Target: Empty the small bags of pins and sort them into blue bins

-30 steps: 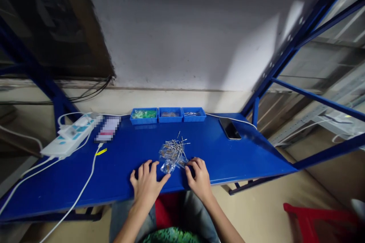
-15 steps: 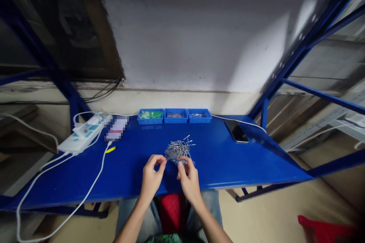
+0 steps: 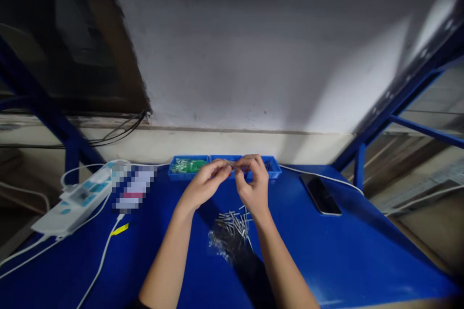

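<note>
My left hand (image 3: 207,182) and my right hand (image 3: 254,181) meet fingertip to fingertip in front of the middle blue bin (image 3: 226,159). Both are closed in a pinch; whatever small thing sits between the fingers is too small and blurred to name. Below them on the blue table (image 3: 174,241) lies a loose heap of thin silver metal pins (image 3: 235,223), partly on a clear plastic bag (image 3: 219,241). The left bin (image 3: 188,166) holds small green and pale pieces. My right hand partly covers the right bin (image 3: 272,166).
A white power strip (image 3: 78,200) with cables stands at the left, beside a pixelated phone-like object (image 3: 136,188) on a white cable with a yellow tag (image 3: 120,229). A dark phone (image 3: 321,194) lies at the right. Blue frame posts flank the table.
Both hands have left the plastic bag and pins and moved forward to the bins, fingertips now together. The bag stays on the table with the pins. The camera view has shifted.
</note>
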`<action>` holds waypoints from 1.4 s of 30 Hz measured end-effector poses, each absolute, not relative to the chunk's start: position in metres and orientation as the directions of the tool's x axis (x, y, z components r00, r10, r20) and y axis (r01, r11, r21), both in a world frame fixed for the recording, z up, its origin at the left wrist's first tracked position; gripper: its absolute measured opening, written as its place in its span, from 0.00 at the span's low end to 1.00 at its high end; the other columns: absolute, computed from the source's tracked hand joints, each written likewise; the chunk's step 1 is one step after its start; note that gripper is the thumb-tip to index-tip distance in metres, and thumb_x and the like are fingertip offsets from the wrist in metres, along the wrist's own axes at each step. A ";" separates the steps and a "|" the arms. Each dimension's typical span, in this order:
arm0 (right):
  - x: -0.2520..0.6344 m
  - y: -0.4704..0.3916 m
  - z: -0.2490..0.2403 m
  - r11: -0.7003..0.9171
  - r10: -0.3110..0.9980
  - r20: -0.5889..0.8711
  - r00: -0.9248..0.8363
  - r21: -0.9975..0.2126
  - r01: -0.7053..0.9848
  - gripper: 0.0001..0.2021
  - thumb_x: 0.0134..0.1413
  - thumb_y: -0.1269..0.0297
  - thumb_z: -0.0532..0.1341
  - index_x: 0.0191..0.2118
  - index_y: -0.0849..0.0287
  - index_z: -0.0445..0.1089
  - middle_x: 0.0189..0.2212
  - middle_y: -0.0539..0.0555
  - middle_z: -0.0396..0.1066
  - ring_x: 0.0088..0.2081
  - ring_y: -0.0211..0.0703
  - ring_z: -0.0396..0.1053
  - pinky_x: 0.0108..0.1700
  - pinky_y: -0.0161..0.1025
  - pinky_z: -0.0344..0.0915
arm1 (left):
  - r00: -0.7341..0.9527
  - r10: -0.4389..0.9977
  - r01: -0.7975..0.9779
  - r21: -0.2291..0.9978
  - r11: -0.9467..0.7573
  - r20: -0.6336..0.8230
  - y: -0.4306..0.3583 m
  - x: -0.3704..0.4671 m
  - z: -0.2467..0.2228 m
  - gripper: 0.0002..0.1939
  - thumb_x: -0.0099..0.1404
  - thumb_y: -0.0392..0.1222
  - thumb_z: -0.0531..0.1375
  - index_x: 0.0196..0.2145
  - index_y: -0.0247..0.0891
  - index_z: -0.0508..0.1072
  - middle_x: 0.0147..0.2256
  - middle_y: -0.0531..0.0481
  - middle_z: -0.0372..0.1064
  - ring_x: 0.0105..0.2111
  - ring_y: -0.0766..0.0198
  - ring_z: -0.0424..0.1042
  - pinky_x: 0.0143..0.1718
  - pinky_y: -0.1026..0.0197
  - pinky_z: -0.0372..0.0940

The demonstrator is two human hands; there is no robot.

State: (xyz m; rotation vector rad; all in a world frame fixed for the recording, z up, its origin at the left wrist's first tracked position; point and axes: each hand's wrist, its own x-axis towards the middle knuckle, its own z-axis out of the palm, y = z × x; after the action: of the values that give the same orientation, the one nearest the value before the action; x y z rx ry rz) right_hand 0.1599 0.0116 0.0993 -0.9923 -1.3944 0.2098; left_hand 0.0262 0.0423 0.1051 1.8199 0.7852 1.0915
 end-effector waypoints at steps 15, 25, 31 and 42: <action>0.164 0.057 0.096 0.277 0.944 0.312 0.103 -0.924 0.263 0.11 0.56 0.59 0.55 0.33 0.58 0.72 0.28 0.52 0.66 0.32 0.40 0.64 0.33 0.39 0.62 | -0.037 0.746 0.298 0.720 -0.627 0.665 0.079 0.028 0.087 0.08 0.60 0.30 0.56 0.28 0.40 0.73 0.38 0.50 0.66 0.43 0.64 0.67 0.44 0.60 0.63; 0.169 0.045 0.095 0.449 0.844 0.519 0.136 -0.822 0.350 0.07 0.53 0.71 0.57 0.35 0.56 0.72 0.31 0.50 0.72 0.31 0.37 0.69 0.33 0.36 0.65 | 0.236 0.916 0.060 0.936 -0.346 0.324 0.075 0.032 0.081 0.15 0.61 0.32 0.52 0.39 0.45 0.74 0.43 0.49 0.66 0.47 0.60 0.65 0.47 0.57 0.63; 0.177 0.042 0.097 0.538 0.772 0.628 0.097 -0.727 0.427 0.13 0.50 0.76 0.54 0.34 0.55 0.75 0.30 0.50 0.74 0.31 0.39 0.71 0.33 0.39 0.68 | 0.153 0.967 -0.014 0.979 -0.206 0.205 0.073 0.031 0.076 0.13 0.66 0.43 0.51 0.39 0.42 0.75 0.33 0.50 0.72 0.33 0.61 0.70 0.35 0.58 0.65; 0.172 0.047 0.102 0.327 0.909 0.387 0.151 -0.891 0.314 0.13 0.57 0.59 0.56 0.27 0.58 0.72 0.28 0.51 0.68 0.33 0.39 0.67 0.36 0.39 0.64 | 0.079 0.713 0.356 0.648 -0.673 0.697 0.064 0.042 0.092 0.08 0.60 0.31 0.57 0.32 0.43 0.73 0.35 0.52 0.68 0.38 0.63 0.68 0.41 0.57 0.64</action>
State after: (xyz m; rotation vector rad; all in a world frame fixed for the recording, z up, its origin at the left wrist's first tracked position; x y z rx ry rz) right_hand 0.1716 0.0467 0.1016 -1.2149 -1.4026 0.6300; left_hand 0.0421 0.0638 0.0918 2.0530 1.0661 1.6230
